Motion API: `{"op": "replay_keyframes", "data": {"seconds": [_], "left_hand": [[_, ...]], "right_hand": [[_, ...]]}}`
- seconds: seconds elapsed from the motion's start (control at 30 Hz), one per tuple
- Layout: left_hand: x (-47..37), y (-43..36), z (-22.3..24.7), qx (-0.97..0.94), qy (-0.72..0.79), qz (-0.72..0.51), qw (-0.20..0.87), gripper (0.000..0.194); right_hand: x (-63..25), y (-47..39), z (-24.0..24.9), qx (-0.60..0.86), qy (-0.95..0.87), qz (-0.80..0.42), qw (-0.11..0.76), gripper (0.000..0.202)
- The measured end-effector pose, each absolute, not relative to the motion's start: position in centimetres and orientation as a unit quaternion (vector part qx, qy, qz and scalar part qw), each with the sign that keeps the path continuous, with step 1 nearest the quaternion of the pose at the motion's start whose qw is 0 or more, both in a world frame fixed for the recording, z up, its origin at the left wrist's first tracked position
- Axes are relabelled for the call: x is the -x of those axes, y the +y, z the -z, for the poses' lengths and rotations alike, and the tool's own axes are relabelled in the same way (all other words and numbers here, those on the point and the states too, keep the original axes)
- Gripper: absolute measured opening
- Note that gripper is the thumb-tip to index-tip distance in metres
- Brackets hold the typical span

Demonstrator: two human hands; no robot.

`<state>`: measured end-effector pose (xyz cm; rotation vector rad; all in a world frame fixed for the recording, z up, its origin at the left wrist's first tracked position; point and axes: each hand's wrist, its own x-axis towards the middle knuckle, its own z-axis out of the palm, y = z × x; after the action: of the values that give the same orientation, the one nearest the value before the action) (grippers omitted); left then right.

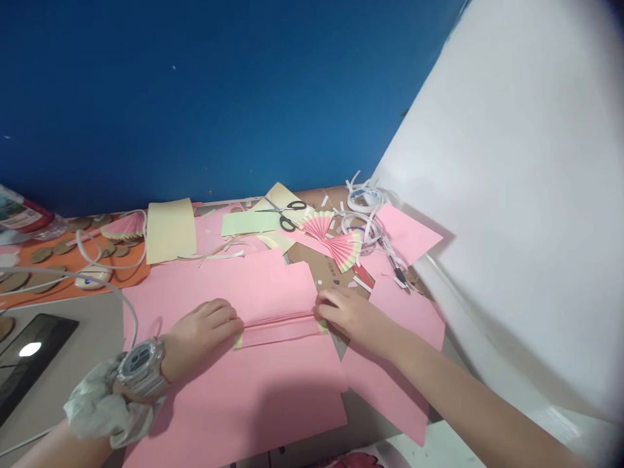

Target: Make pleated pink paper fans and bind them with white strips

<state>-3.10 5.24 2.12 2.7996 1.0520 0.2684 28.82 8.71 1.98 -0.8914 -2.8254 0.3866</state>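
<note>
A pleated strip of pink paper (280, 333) with yellow-green ends lies crosswise on large pink sheets (273, 383). My left hand (207, 331), below a clear watch (141, 366) and a pale scrunchie, has its fingers closed at the strip's left end. At the right end, my right hand (344, 312) pinches the folds between thumb and fingers. Beyond the hands, two pink folded fans (344, 250) with yellow-green edges lie near black-handled scissors (287, 218), which rest partly on a light green paper (248, 223).
A yellow sheet (170, 231) and a white cable (131, 312) lie at the left, near a dark phone-like device (36, 357). A bottle (29, 214) leans by the blue wall. Rolls of white tape (363, 201), a pen (397, 266) and paper scraps crowd the right corner.
</note>
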Motion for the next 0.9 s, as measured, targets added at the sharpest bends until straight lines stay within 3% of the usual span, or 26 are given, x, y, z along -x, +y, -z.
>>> {"op": "replay_keyframes", "data": {"seconds": [0.23, 0.43, 0.57, 0.77, 0.9], "left_hand": [[3.2, 4.2, -1.6, -0.931, 0.346, -0.118, 0.007, 0.023], [3.8, 2.9, -1.6, -0.931, 0.348, -0.111, -0.032, 0.027], [4.4, 1.9, -1.1, -0.922, 0.376, -0.091, 0.01, 0.033], [3.0, 2.1, -1.6, -0.859, 0.457, -0.154, 0.171, 0.024], [0.9, 3.3, -2.7, -0.814, 0.516, -0.162, 0.212, 0.01]], "right_hand": [[-29.4, 7.2, -1.1, 0.276, -0.954, -0.057, 0.103, 0.021], [-30.7, 6.0, -1.0, 0.247, -0.963, 0.055, 0.089, 0.039], [-31.5, 5.5, -1.0, 0.266, -0.962, -0.006, 0.059, 0.048], [-30.0, 6.4, -1.7, 0.324, -0.923, -0.176, 0.106, 0.023], [-27.6, 7.8, -1.9, 0.35, -0.913, -0.186, 0.098, 0.021]]}}
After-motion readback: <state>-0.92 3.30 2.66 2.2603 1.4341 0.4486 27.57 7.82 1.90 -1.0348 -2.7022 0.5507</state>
